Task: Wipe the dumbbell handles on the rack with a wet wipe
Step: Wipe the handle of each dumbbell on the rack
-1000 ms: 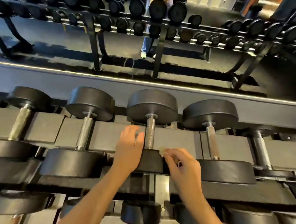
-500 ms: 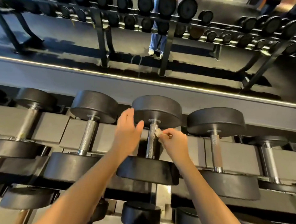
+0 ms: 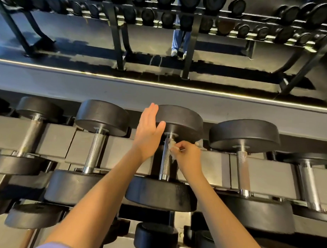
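On the rack (image 3: 268,175), right fingers (image 3: 178,151) pinch wet wipe (image 3: 170,143) against handle (image 3: 165,165), left fingers (image 3: 150,113) straight

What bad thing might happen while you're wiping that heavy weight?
The right hand pinches only a small wet wipe against the handle, so it may slip out or miss the lower part. The left hand rests flat on the far head; if the dumbbell rolls, fingers might get pinched.

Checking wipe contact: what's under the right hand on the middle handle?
A white wet wipe, pinched against the handle near its far end. The right hand covers most of it.
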A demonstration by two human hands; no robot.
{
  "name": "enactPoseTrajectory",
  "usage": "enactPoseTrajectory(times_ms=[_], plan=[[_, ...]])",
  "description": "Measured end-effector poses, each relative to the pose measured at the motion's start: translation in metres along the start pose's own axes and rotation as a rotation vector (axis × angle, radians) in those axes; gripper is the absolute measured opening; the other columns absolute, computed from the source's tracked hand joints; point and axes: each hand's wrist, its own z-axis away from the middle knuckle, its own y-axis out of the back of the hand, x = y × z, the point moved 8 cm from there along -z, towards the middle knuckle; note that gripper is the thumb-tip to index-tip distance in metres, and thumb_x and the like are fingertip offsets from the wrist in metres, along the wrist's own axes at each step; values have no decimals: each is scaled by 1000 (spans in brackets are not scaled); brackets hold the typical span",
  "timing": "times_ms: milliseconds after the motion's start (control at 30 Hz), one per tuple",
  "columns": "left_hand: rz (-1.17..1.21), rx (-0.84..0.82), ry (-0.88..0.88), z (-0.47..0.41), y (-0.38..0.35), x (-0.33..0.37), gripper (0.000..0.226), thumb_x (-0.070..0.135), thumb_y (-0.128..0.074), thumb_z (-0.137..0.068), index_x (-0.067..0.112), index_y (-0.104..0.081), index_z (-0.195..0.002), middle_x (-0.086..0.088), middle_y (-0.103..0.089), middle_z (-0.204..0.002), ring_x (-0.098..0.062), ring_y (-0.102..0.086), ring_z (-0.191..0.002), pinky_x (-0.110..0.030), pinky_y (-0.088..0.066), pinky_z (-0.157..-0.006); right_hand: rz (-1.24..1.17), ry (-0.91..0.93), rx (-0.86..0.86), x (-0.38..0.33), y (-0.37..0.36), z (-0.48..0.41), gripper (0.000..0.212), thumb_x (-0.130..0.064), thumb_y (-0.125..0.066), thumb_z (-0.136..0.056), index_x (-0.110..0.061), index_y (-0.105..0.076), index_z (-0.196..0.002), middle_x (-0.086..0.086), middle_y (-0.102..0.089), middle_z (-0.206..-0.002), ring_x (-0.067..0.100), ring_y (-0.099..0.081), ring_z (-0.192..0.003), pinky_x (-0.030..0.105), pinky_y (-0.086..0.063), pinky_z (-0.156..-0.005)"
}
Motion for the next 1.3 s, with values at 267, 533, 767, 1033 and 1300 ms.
enactPoseTrajectory(times_ms=[267,533,767,1033,1300], plan=[[-50,-55,-63,-4,2,-8,59,32,-36,-101,28,-6,-152,10,-7,-159,-11,-4,-147,-40,-10,-121,31,-42,-21,-9,-3,8,9,-11,-64,-87,-8,-68,-80,2,-64,-72,4,-55,-61,5,-41,-56],[-110,-114,-106,-7,2,-9,59,31,-33,-102,26,-3,-152,7,-4,-160,-12,-1,-147,-37,-8,-121,130,-58,109,-23,4,-11,14,-8,-60,-83,-14,-65,-72,-4,-61,-70,8,-53,-66,5,-36,-56],[-129,-94,-121,-7,4,-7,59,29,-35,-102,23,-5,-153,6,-5,-160,-12,-1,-147,-31,-5,-119,193,-126,-111,2,-6,12,13,-7,-69,-83,-12,-69,-72,-11,-54,-66,3,-51,-64,7,-38,-65],[-148,-110,-130,-8,3,-9,59,31,-35,-102,25,-4,-152,9,-2,-160,-11,1,-147,-31,-4,-118,99,-95,86,-25,6,-4,19,-3,-59,-84,-2,-64,-66,4,-57,-65,12,-48,-58,10,-36,-52],[-236,-72,-197,-8,7,-8,59,28,-36,-102,22,-5,-152,5,-5,-160,-13,-1,-147,-28,-5,-117,487,-324,-380,9,-12,26,18,-26,-66,-85,-13,-71,-97,-1,-60,-89,16,-56,-86,27,-48,-84]])
